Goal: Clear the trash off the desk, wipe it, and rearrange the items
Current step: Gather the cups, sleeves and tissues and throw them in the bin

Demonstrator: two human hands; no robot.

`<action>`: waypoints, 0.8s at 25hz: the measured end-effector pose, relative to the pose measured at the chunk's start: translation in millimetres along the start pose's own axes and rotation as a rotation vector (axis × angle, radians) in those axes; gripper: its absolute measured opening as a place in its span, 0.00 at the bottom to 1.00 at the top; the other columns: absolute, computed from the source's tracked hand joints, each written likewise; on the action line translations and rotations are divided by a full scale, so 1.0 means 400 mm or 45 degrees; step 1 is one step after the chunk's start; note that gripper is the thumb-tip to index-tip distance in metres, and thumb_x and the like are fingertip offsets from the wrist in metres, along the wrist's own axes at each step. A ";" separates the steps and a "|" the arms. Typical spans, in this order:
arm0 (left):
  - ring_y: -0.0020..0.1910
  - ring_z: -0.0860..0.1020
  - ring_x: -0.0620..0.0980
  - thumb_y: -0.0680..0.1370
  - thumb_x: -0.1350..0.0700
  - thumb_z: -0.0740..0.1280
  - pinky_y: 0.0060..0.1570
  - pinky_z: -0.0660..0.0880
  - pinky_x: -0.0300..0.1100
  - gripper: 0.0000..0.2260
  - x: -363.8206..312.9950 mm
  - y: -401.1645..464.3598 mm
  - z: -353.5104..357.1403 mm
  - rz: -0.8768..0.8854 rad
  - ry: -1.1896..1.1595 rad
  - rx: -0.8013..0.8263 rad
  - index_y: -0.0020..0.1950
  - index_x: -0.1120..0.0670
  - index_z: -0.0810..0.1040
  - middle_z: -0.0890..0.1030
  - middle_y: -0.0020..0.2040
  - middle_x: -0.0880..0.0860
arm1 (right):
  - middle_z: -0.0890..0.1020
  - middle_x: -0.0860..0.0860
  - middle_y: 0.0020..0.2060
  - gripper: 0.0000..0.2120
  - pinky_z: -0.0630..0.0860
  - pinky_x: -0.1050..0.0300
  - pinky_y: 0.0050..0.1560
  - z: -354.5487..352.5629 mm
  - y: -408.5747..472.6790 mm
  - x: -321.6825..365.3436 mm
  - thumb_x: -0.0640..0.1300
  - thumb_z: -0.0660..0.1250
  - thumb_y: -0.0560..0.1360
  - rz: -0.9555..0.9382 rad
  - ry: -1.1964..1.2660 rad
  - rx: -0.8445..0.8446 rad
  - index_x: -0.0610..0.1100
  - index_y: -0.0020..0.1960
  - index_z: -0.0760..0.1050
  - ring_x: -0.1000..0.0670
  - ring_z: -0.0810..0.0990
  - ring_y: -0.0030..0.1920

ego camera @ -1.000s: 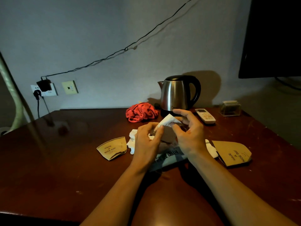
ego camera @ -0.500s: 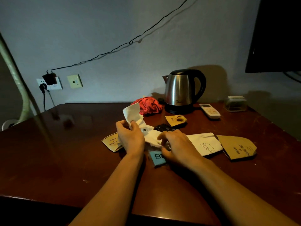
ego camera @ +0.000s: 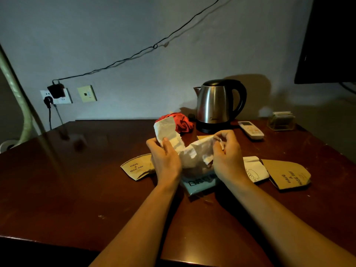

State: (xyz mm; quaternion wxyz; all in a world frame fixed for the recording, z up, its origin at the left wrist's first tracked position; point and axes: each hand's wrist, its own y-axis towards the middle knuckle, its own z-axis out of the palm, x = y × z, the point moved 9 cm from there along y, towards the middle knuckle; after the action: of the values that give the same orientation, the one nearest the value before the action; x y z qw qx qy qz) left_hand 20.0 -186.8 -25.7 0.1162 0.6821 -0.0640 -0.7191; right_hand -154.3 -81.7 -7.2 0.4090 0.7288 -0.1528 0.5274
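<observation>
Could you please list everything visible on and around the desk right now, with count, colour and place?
white paper: one, crumpled, held above the desk centre
brown sleeves: two, printed HAVE A NICE DAY, flat either side of the hands
white sleeve: one, flat, right of the hands
blue packet: one, under the hands
red cloth: one, bunched left of the kettle
kettle: one, steel and black, desk rear
remote: one, white, right of the kettle
clear box: one, rear right
desk: one, dark brown
wall sockets: two, left wall
left hand: grips the paper
right hand: pinches the paper
</observation>
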 end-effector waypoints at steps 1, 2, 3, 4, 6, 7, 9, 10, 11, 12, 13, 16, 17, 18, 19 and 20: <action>0.47 0.77 0.45 0.84 0.51 0.56 0.38 0.77 0.39 0.06 -0.002 -0.007 0.013 0.015 0.002 0.061 0.57 0.52 0.63 0.74 0.49 0.49 | 0.77 0.53 0.44 0.04 0.73 0.70 0.33 -0.004 0.000 -0.003 0.39 0.59 0.82 0.038 0.062 -0.017 0.46 0.53 0.72 0.58 0.78 0.42; 0.48 0.77 0.45 0.84 0.50 0.55 0.39 0.77 0.39 0.06 -0.005 -0.014 0.024 0.029 0.017 0.117 0.58 0.52 0.63 0.74 0.50 0.49 | 0.78 0.52 0.44 0.04 0.73 0.70 0.30 -0.006 0.001 -0.011 0.39 0.60 0.81 0.095 0.140 -0.031 0.46 0.52 0.73 0.56 0.79 0.42; 0.48 0.77 0.46 0.84 0.50 0.55 0.38 0.78 0.38 0.07 -0.007 -0.020 0.033 0.044 0.040 0.163 0.58 0.52 0.63 0.74 0.51 0.49 | 0.80 0.50 0.45 0.05 0.74 0.70 0.30 -0.009 0.004 -0.022 0.38 0.61 0.81 0.155 0.238 -0.048 0.46 0.51 0.74 0.54 0.80 0.43; 0.48 0.78 0.46 0.84 0.50 0.54 0.36 0.77 0.37 0.07 -0.011 -0.025 0.038 0.060 0.063 0.193 0.59 0.52 0.63 0.74 0.51 0.50 | 0.81 0.48 0.45 0.07 0.76 0.67 0.31 -0.012 0.006 -0.030 0.36 0.61 0.80 0.223 0.359 -0.065 0.46 0.50 0.75 0.51 0.82 0.43; 0.45 0.79 0.45 0.85 0.51 0.54 0.31 0.76 0.33 0.09 -0.016 -0.032 0.045 0.080 0.071 0.243 0.60 0.54 0.64 0.76 0.51 0.51 | 0.83 0.46 0.45 0.10 0.79 0.60 0.35 -0.014 0.015 -0.043 0.33 0.63 0.78 0.346 0.667 -0.081 0.47 0.47 0.77 0.50 0.84 0.42; 0.44 0.80 0.45 0.85 0.51 0.54 0.31 0.76 0.32 0.09 -0.016 -0.036 0.053 0.080 0.049 0.287 0.60 0.54 0.65 0.76 0.50 0.51 | 0.83 0.46 0.44 0.11 0.80 0.58 0.35 -0.012 0.019 -0.047 0.31 0.63 0.77 0.394 0.829 -0.081 0.46 0.46 0.77 0.50 0.84 0.40; 0.43 0.81 0.46 0.85 0.51 0.54 0.32 0.77 0.34 0.08 -0.015 -0.043 0.076 0.067 -0.007 0.402 0.59 0.54 0.65 0.78 0.51 0.52 | 0.83 0.46 0.41 0.12 0.79 0.59 0.34 -0.012 0.025 -0.053 0.29 0.62 0.76 0.439 0.960 -0.080 0.45 0.46 0.77 0.50 0.84 0.38; 0.41 0.81 0.46 0.85 0.51 0.54 0.31 0.76 0.34 0.08 -0.011 -0.047 0.088 0.050 -0.028 0.457 0.59 0.54 0.66 0.78 0.52 0.55 | 0.83 0.46 0.41 0.14 0.80 0.58 0.35 -0.014 0.028 -0.055 0.28 0.62 0.75 0.424 0.895 -0.092 0.45 0.46 0.78 0.49 0.84 0.39; 0.38 0.80 0.46 0.85 0.51 0.54 0.28 0.75 0.34 0.08 -0.006 -0.051 0.098 0.017 -0.057 0.497 0.59 0.53 0.67 0.79 0.52 0.57 | 0.83 0.46 0.43 0.15 0.80 0.57 0.37 -0.018 0.030 -0.055 0.27 0.63 0.74 0.376 0.764 -0.105 0.47 0.44 0.79 0.48 0.84 0.43; 0.35 0.79 0.46 0.85 0.51 0.54 0.26 0.73 0.35 0.08 0.002 -0.052 0.105 -0.038 -0.100 0.517 0.59 0.53 0.67 0.79 0.51 0.59 | 0.84 0.47 0.45 0.16 0.80 0.57 0.40 -0.021 0.031 -0.054 0.28 0.64 0.74 0.315 0.595 -0.107 0.49 0.43 0.80 0.48 0.83 0.47; 0.33 0.79 0.47 0.85 0.52 0.53 0.25 0.72 0.36 0.08 0.012 -0.051 0.111 -0.108 -0.151 0.517 0.58 0.54 0.67 0.79 0.49 0.60 | 0.84 0.49 0.47 0.16 0.80 0.57 0.41 -0.022 0.029 -0.046 0.30 0.66 0.74 0.261 0.444 -0.097 0.51 0.43 0.81 0.49 0.83 0.49; 0.41 0.82 0.52 0.85 0.55 0.55 0.33 0.77 0.42 0.09 0.039 -0.036 0.110 -0.326 -0.336 0.422 0.60 0.57 0.69 0.80 0.51 0.60 | 0.83 0.54 0.48 0.09 0.77 0.63 0.40 -0.023 0.020 -0.028 0.40 0.67 0.77 0.201 0.312 -0.031 0.52 0.46 0.82 0.55 0.80 0.50; 0.47 0.81 0.53 0.84 0.55 0.56 0.39 0.79 0.44 0.10 0.052 -0.028 0.106 -0.414 -0.446 0.370 0.61 0.58 0.70 0.80 0.53 0.59 | 0.83 0.53 0.48 0.07 0.77 0.64 0.38 -0.014 0.017 -0.023 0.42 0.66 0.78 0.193 0.379 0.048 0.51 0.48 0.82 0.55 0.81 0.49; 0.50 0.81 0.53 0.84 0.56 0.57 0.43 0.80 0.46 0.10 0.063 -0.022 0.103 -0.499 -0.570 0.319 0.62 0.59 0.71 0.80 0.54 0.58 | 0.84 0.52 0.48 0.06 0.77 0.65 0.37 0.000 0.011 -0.011 0.45 0.66 0.78 0.160 0.415 0.157 0.49 0.51 0.82 0.55 0.82 0.48; 0.49 0.80 0.53 0.84 0.57 0.57 0.44 0.80 0.46 0.09 0.070 -0.019 0.101 -0.564 -0.678 0.278 0.62 0.59 0.71 0.79 0.54 0.58 | 0.83 0.52 0.49 0.08 0.78 0.65 0.36 0.012 0.003 0.002 0.47 0.67 0.78 0.081 0.334 0.250 0.48 0.54 0.81 0.56 0.82 0.47; 0.47 0.80 0.52 0.84 0.58 0.57 0.43 0.80 0.45 0.08 0.074 -0.019 0.098 -0.603 -0.737 0.243 0.60 0.59 0.71 0.79 0.52 0.58 | 0.82 0.53 0.50 0.10 0.78 0.66 0.38 0.020 -0.002 0.011 0.47 0.69 0.76 -0.033 0.165 0.290 0.47 0.56 0.81 0.56 0.82 0.48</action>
State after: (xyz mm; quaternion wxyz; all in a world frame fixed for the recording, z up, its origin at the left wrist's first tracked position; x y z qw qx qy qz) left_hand -21.0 -189.7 -53.8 -0.1402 0.4545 -0.0016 -0.8797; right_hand -146.8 -86.3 -4.4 0.3395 0.7367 -0.0559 0.5821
